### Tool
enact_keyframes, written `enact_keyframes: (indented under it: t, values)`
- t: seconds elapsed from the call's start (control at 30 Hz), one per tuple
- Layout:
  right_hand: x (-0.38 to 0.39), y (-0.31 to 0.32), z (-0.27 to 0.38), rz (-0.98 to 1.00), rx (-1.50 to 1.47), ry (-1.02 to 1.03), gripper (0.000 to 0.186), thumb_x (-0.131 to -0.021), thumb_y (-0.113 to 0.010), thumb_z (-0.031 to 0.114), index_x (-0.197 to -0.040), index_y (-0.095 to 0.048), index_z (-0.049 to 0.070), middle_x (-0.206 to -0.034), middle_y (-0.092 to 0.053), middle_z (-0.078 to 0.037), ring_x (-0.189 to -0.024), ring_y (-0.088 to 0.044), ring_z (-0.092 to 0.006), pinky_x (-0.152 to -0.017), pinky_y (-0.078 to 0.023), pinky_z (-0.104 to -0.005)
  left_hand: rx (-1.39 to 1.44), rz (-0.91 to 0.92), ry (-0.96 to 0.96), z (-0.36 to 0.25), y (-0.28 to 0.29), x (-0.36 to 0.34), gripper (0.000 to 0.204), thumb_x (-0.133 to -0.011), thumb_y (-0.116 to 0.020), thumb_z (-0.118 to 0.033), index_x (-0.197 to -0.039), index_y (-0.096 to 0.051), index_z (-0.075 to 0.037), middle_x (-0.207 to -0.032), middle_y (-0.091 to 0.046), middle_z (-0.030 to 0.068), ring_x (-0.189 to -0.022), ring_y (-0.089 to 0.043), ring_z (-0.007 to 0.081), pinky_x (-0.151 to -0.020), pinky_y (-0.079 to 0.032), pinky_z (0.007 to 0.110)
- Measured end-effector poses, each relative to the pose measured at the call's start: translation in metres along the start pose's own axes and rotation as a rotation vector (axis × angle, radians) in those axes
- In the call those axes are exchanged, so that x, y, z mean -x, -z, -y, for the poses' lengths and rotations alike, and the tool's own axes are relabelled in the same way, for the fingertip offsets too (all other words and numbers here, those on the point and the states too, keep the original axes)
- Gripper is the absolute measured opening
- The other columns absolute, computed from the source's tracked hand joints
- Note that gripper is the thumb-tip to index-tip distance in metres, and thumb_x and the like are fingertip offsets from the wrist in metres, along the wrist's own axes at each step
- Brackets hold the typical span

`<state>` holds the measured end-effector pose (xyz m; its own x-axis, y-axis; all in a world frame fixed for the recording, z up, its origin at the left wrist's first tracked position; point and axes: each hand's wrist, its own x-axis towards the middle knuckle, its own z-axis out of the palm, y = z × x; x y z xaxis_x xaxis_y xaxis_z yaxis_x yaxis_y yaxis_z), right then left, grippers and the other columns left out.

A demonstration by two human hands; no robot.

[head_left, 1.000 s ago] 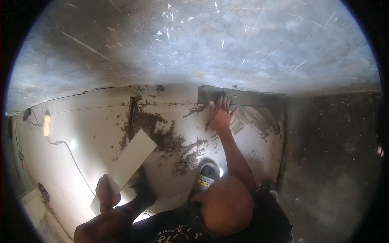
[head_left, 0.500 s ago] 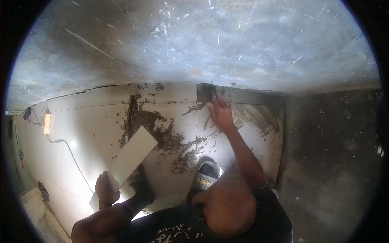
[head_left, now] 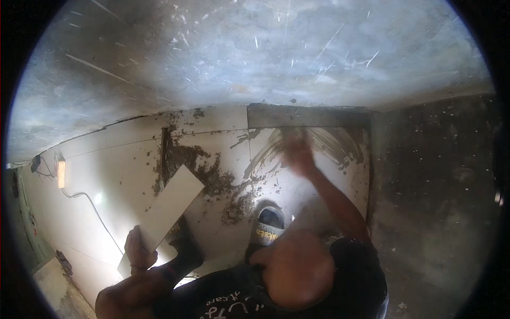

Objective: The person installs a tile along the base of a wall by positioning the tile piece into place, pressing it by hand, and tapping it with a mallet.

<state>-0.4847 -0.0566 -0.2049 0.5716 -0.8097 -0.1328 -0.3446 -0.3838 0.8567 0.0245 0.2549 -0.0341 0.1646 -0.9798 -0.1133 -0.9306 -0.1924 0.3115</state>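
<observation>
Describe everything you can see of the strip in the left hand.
The pale strip is long, narrow and flat, with straight edges, and looks like cut tile. Its face seems smooth and clean. It slants from lower left to upper right over the floor, its lower part gripped by the left hand; floor contact is unclear.

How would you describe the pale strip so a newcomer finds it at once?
From the big grey wall across the top, drop to the pale floor below. At lower left, the left hand holds a long, straight-edged pale strip, slanting up and right toward brown dirt. Unlike the floor, it is a separate piece held in a hand.
</observation>
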Motion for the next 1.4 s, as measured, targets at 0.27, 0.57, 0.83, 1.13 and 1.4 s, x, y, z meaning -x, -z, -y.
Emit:
enact_keyframes:
  t: [0.27,0.57,0.83,1.13,1.4]
  values:
    - [0.039,0.021,0.021,0.071,-1.294,0.054,0.072,-0.106,-0.043,0.051,-0.163,-0.025,0.01,-0.17,-0.02,-0.014,-0.159,-0.014,-0.0262,-0.123,0.012,-0.061,-0.011,0.075,-0.015,0.003,-0.005,-0.007,0.075,-0.052,-0.067,-0.004,-0.126,-0.051,0.0,-0.101,-0.06,0.0204,-0.093,-0.058,0.0462,-0.075,-0.05,0.054]
    - [0.068,-0.112,-0.082,-0.112,-1.087,-0.695,0.055,-0.109,-0.046,0.04,-0.142,-0.052,-0.004,-0.143,-0.056,-0.025,-0.132,-0.054,-0.0353,-0.117,-0.034,-0.046,-0.089,0.179,-0.038,0.013,0.012,-0.04,0.075,-0.052,-0.071,-0.006,-0.124,-0.051,-0.004,-0.102,-0.06,0.0184,-0.093,-0.059,0.0451,-0.077,-0.051,0.053]
    - [0.138,-0.114,-0.113,0.151,-1.632,-0.923,0.058,-0.107,-0.049,0.041,-0.138,-0.054,-0.007,-0.133,-0.061,-0.029,-0.125,-0.057,-0.0441,-0.109,-0.041,-0.049,-0.117,0.366,-0.347,-0.042,0.067,-0.15,0.082,-0.053,-0.079,-0.017,-0.128,-0.05,0.0,-0.103,-0.062,0.0209,-0.092,-0.065,0.045,-0.077,-0.057,0.052]
    - [0.13,-0.14,-0.046,0.093,-0.986,-0.734,0.07,-0.106,-0.041,0.051,-0.15,-0.043,-0.004,-0.153,-0.045,-0.027,-0.149,-0.037,-0.0325,-0.123,-0.009,-0.0643,-0.314,0.549,-0.618,-0.166,0.05,-0.221,0.09,-0.054,-0.088,-0.031,-0.129,-0.05,0.0,-0.111,-0.063,0.0221,-0.105,-0.064,0.0419,-0.091,-0.055,0.048]
    - [0.097,-0.117,-0.147,0.484,-1.838,-1.07,0.075,-0.103,-0.043,0.064,-0.143,-0.055,0.002,-0.136,-0.062,-0.025,-0.126,-0.059,-0.0372,-0.098,-0.051,-0.051,-0.393,0.481,-0.735,-0.242,-0.044,-0.24,0.097,-0.067,-0.085,-0.035,-0.143,-0.039,0.004,-0.126,-0.056,0.0232,-0.119,-0.057,0.0404,-0.102,-0.048,0.052]
